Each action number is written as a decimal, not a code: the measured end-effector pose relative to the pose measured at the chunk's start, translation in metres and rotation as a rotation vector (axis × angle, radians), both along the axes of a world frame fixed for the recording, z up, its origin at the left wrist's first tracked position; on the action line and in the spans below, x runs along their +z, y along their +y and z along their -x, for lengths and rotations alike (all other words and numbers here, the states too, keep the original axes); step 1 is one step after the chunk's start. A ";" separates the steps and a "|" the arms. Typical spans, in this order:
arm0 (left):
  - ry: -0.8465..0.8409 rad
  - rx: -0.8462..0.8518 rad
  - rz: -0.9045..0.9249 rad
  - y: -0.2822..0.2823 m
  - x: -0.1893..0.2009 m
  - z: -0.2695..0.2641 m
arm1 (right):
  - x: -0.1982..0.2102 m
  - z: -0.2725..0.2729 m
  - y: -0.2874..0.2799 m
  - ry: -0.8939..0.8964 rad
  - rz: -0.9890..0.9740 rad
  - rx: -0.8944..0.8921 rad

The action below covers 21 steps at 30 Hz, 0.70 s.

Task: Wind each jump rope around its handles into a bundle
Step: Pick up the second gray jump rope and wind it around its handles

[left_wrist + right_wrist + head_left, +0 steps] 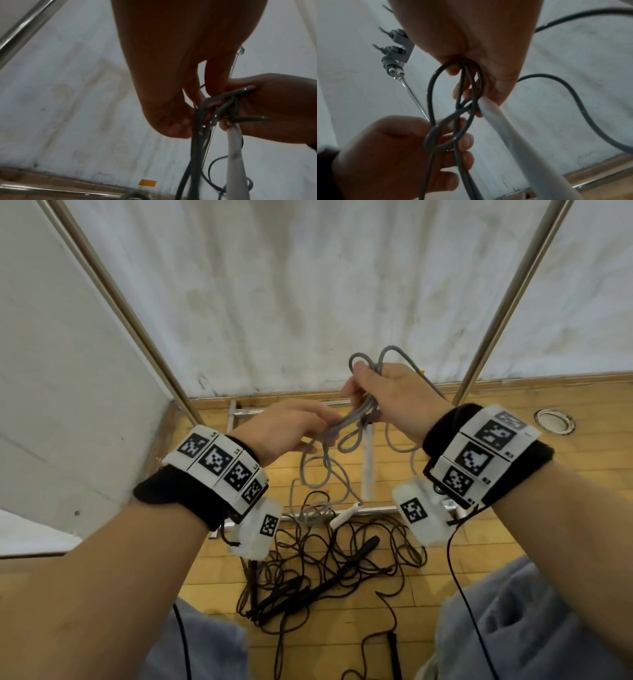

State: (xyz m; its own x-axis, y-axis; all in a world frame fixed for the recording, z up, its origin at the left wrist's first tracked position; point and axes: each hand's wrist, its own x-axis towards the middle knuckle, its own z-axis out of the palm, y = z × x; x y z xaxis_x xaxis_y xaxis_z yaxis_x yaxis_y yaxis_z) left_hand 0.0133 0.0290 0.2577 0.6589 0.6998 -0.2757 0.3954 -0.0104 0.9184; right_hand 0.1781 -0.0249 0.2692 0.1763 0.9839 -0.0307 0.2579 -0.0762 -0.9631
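Both forearms fill the near view. Left hand [291,426] pinches a strand of the grey jump rope [363,412] between curled fingers [465,140]; right hand [394,395] grips gathered loops and the top of a white handle [368,463] — it hangs down. Below, on the wooden floor [445,570], lie the second white handle [344,515] and a tangled black jump rope [325,570].

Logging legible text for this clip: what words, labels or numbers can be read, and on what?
"L1": left wristband, beside a marker tile.
"R2": right wristband, beside a tile.
Other small tile labels on both bands: too blurred to read.
Square marker patterns: codes, not text.
Both wrist views: no text.
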 end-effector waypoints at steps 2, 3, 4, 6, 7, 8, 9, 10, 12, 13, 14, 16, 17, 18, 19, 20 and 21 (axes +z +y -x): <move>0.105 -0.058 -0.119 -0.001 -0.002 -0.001 | 0.001 0.000 -0.002 -0.119 0.013 0.028; 0.142 -0.088 -0.157 -0.001 -0.003 -0.002 | 0.002 0.000 -0.003 -0.152 0.015 0.040; 0.163 -0.110 -0.182 -0.002 -0.004 -0.003 | 0.002 0.001 -0.004 -0.177 0.015 0.047; 0.154 -0.117 -0.205 -0.003 -0.004 -0.003 | 0.004 0.001 -0.005 -0.197 0.012 0.039; 0.135 -0.107 -0.221 -0.003 -0.004 -0.003 | 0.005 0.001 -0.005 -0.192 0.006 0.030; 0.117 -0.098 -0.248 -0.003 -0.003 -0.003 | 0.006 0.001 -0.005 -0.181 -0.004 0.021; 0.104 -0.094 -0.282 -0.003 -0.003 -0.003 | 0.007 0.000 -0.005 -0.168 -0.016 0.015; 0.093 -0.095 -0.317 -0.004 -0.003 -0.003 | 0.008 0.000 -0.005 -0.156 -0.028 0.016; 0.072 -0.086 -0.382 -0.005 -0.004 -0.003 | 0.008 0.001 -0.005 -0.151 -0.045 0.029; 0.060 -0.069 -0.414 -0.005 -0.005 -0.004 | 0.008 0.001 -0.005 -0.160 -0.049 0.030; 0.051 -0.046 -0.445 -0.005 -0.006 -0.004 | 0.007 0.001 -0.004 -0.171 -0.050 0.022; 0.038 0.001 -0.482 -0.005 -0.009 -0.005 | 0.006 -0.001 -0.002 -0.187 -0.049 0.001; 0.031 0.010 -0.483 -0.005 -0.009 -0.005 | 0.004 -0.003 -0.001 -0.202 -0.048 -0.007; 0.025 0.011 -0.489 -0.005 -0.010 -0.004 | 0.003 -0.004 -0.001 -0.226 -0.047 -0.014; 0.022 0.015 -0.508 -0.005 -0.010 -0.004 | 0.003 -0.005 -0.001 -0.250 -0.044 -0.021; 0.023 0.033 -0.536 -0.004 -0.010 -0.003 | 0.002 -0.007 -0.001 -0.264 -0.043 -0.029; 0.018 0.067 -0.560 -0.003 -0.009 -0.003 | 0.001 -0.008 -0.001 -0.264 -0.037 -0.033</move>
State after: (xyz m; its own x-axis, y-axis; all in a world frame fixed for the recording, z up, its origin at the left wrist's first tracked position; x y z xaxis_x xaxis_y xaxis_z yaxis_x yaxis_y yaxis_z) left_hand 0.0161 0.0265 0.2486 0.6067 0.7828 0.1387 0.4279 -0.4686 0.7729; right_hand 0.1864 -0.0254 0.2700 0.2057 0.9770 0.0568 0.4988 -0.0547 -0.8650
